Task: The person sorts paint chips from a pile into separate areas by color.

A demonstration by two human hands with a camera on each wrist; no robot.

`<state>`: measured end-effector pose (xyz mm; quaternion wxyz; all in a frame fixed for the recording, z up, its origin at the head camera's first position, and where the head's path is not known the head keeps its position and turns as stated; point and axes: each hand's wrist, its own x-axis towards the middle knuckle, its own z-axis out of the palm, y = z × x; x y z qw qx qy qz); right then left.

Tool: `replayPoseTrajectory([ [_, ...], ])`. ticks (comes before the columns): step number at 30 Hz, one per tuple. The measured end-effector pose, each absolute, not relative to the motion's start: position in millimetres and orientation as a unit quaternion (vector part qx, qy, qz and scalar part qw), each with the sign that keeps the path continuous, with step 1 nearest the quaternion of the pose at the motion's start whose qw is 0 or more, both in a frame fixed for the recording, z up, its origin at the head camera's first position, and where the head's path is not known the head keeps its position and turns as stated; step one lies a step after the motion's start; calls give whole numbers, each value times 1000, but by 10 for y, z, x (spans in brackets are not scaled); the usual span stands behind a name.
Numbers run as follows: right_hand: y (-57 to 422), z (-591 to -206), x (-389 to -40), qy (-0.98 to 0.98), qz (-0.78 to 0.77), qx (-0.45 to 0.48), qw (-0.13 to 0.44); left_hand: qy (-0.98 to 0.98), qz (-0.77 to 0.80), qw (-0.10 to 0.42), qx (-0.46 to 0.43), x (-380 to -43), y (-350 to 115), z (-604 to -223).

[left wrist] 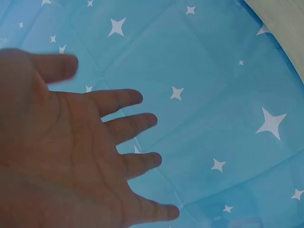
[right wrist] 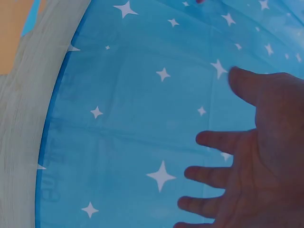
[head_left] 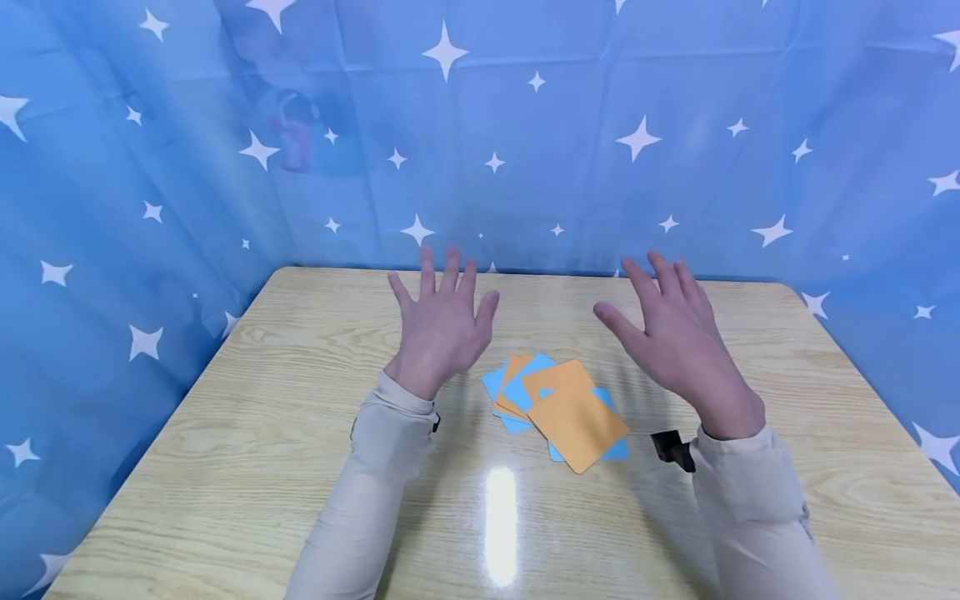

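Several orange and blue cards lie in a loose, overlapping pile on the table, with an orange card (head_left: pixel 577 427) on top at the front and a blue card (head_left: pixel 525 383) showing further back. Raised over the table to the left of the pile, my left hand (head_left: pixel 442 333) has its fingers straight and spread. My right hand (head_left: pixel 682 342) is held up on the other side, thumb pointing toward the pile and fingers extended. Both palms, seen in the wrist views, hold nothing. A corner of an orange card (right wrist: pixel 8 38) enters the right wrist view.
The wooden table (head_left: pixel 247 442) has rounded far corners. Behind it and along both sides hangs a blue curtain (head_left: pixel 525 125) with white stars. A dark strap piece (head_left: pixel 672 450) sticks out at the right wrist. A bright light reflection lies on the table's near part.
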<state>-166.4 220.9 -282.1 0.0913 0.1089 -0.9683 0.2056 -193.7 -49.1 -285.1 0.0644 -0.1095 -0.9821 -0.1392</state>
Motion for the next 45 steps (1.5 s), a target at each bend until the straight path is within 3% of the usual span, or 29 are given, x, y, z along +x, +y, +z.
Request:
replayPoseTrajectory([
  [8,2219,-2905,-1589,-968,179,146,95,-979,-111,31,-169,-1924,-369,-2975],
  [15,2319,-3063,-1516,-973,150,166,47,-966,-66,21,-249,-1942,-226,-3079],
  [22,2308,-3251,-1479,-975,130,181,-12,-955,-22,-35,-294,-1920,-55,-3183],
  [31,2133,-3464,-1432,-971,114,206,-50,-946,32,-96,-309,-1873,206,-3460],
  [45,1982,-3621,-1413,-976,57,175,-120,-942,72,-101,-311,-1792,349,-3680],
])
